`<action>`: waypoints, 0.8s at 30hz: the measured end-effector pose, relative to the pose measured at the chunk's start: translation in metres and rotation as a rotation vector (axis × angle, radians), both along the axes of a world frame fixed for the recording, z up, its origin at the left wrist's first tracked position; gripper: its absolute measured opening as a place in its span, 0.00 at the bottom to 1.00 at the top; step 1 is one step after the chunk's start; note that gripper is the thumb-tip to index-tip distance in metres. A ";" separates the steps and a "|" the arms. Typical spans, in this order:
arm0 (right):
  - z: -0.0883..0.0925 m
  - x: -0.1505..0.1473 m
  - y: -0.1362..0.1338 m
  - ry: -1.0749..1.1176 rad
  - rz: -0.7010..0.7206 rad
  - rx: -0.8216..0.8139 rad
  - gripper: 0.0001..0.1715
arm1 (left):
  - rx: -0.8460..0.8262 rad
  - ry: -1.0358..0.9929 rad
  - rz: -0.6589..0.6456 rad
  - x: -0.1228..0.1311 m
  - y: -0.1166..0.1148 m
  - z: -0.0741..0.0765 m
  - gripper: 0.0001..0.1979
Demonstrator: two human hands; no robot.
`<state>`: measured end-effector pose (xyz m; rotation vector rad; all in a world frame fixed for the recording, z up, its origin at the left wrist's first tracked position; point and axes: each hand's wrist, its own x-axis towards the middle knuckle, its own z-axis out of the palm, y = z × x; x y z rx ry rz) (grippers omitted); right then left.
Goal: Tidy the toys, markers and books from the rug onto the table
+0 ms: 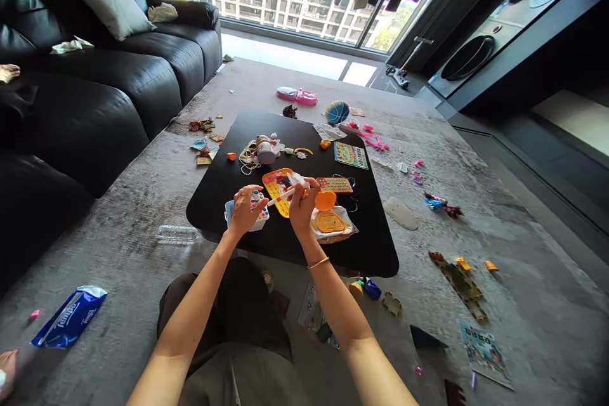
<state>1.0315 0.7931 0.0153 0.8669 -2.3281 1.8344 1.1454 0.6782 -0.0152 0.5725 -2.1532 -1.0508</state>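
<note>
A white marker (281, 196) with an orange-red band is pinched in my right hand (303, 202), its far end pointing left. A white item, perhaps a wipe or tissue, shows by the right fingertips. My left hand (243, 210) is at the box of markers (259, 223), thumb and index finger apart, with colourful round marker ends showing between them. The left thumb lies close to the held marker's end; whether they touch I cannot tell. Behind the hands is a yellow-orange tray (271, 185). Right of my right hand lies a bag with an orange lid (330, 222).
The black table (219, 187) also carries a jar (266, 151), beads, a picture book (351, 155) and an orange button board (335, 184). Toys litter the carpet, with a ball (337, 112) beyond the table. A black sofa (128, 70) stands left; another person's foot (7, 371) shows lower left.
</note>
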 end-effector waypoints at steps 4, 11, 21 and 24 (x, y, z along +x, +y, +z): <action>-0.008 0.007 -0.004 0.106 0.145 0.077 0.21 | 0.106 0.161 -0.112 0.002 0.003 0.011 0.16; -0.029 0.014 -0.018 0.292 0.288 0.229 0.22 | 0.093 0.186 -0.092 0.003 0.010 0.003 0.25; -0.016 -0.001 -0.014 -0.077 0.467 0.112 0.35 | -0.050 0.118 0.023 -0.011 -0.003 -0.003 0.11; -0.029 -0.010 -0.018 -0.229 0.434 0.126 0.37 | 0.051 0.142 -0.040 -0.005 0.002 -0.005 0.14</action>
